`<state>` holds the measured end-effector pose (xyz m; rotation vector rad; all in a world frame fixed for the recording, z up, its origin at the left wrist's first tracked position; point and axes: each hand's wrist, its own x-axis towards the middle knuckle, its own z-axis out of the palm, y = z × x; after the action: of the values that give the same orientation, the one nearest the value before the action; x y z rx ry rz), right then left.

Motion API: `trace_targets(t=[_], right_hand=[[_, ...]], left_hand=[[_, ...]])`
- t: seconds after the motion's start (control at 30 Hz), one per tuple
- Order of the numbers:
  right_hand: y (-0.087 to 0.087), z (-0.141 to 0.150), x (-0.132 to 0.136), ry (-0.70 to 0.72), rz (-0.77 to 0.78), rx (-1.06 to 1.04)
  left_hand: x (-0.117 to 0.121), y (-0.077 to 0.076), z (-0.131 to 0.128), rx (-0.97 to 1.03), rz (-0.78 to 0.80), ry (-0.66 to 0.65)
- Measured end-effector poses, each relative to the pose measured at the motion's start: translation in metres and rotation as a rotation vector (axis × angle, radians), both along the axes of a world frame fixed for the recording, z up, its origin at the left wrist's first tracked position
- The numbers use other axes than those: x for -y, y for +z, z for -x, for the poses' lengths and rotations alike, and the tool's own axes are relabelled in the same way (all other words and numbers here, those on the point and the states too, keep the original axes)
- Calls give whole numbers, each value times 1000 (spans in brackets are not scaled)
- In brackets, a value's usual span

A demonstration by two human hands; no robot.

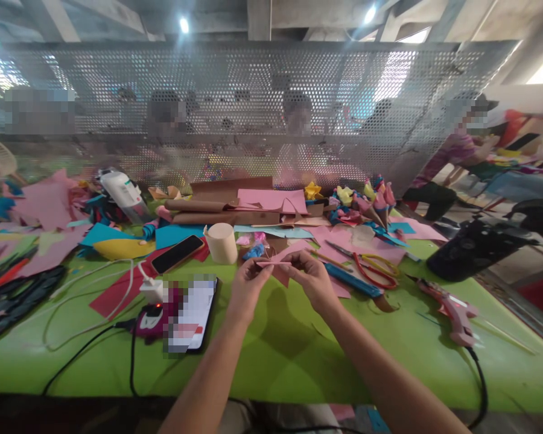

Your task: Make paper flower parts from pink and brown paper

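Note:
Both my hands meet over the middle of the green table, pinching a small folded strip of pink paper (274, 263) between them. My left hand (248, 286) grips its left end, and my right hand (313, 278) has the right end. The fingers cover part of the strip. Just behind my hands lie crumpled blue and pink paper bits (254, 250) and a cream cup-shaped roll (221, 243). To the right of my right hand are a blue utility knife (352, 279), red-handled scissors (374, 274) and a pair with yellow handles (382, 264).
A pink glue gun (457, 313) with a cord lies at right, near a black container (475, 247). At left are a lit phone (203, 313), a dark phone (178, 253), a purple power strip (150, 325) and loose cables. Coloured paper sheets (271, 199) line the back before a perforated metal screen (235, 120).

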<state>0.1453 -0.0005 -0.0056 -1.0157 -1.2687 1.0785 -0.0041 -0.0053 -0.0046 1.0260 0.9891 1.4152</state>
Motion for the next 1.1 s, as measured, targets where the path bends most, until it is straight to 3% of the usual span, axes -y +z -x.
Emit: trace_targets(t=[1.1], right_hand=[[4,2,3,5,1,20]], left_hand=[[4,6,-2,-31,19,5]])
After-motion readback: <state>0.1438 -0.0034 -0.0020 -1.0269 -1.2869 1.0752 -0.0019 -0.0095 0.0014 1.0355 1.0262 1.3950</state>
